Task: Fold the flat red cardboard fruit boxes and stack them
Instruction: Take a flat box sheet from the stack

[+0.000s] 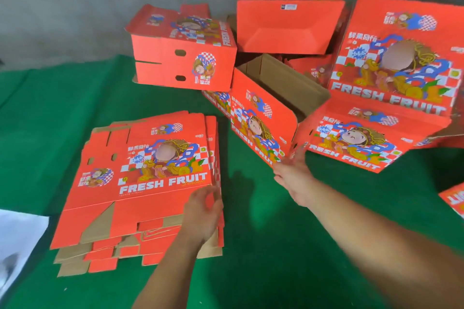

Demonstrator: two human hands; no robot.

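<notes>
Head view, so going left to right: the pile of flat boxes (140,183) sits on the green cloth (263,246) toward its left side, printed face up, with the "FRESH FRUIT" lettering reading toward the person. The long axis runs from the near edge of the cloth away toward the far edge, leaning slightly right, and the brown tabs are at the near end.

The left hand (203,211) rests on the right edge of the top sheet with its fingers curled at that edge; I can't tell whether it has only one sheet or several. That's my first worry: the sheets are fanned out unevenly, so lifting at one edge could drag the next sheet along or slide the whole pile askew.

Further right, the right hand (291,173) is stretched out with its fingers fairly straight, touching the lower corner of the half-opened box (261,118). That one lies on its side near the middle of the cloth, with its open brown inside facing up and away.

The folded boxes (288,7) behind and to the right are heaped loosely at odd angles, not really stacked. A nudge from that hand could tip the leaning ones, I'd guess.
</notes>
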